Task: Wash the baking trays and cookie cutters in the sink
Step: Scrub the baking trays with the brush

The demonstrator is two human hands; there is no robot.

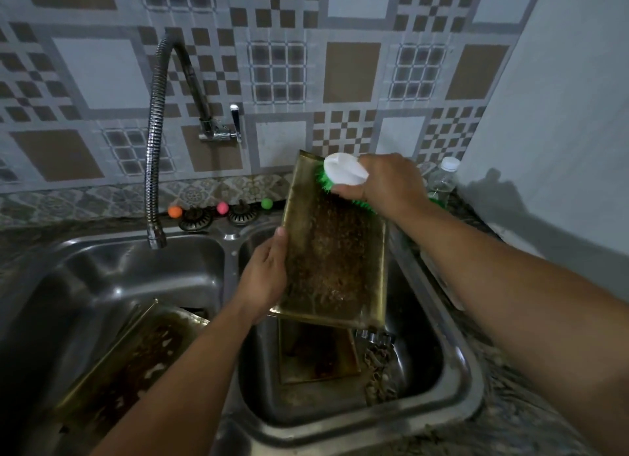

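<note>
Above the sink (452, 380), left hand (263, 278) grips the stiff, probably slippery tray (335, 251) by its rim; right hand (388, 179) clamps the brush (343, 174).

One tray (129, 363) lies in the left basin (102, 268), another (318, 357) in the right basin (418, 370).

The scene was dimly lit. Soft glare was reflected off the steel sink (136, 268), a blurred shadow was cast on the right wall (561, 115), and straight lines were bent near the edges.
</note>
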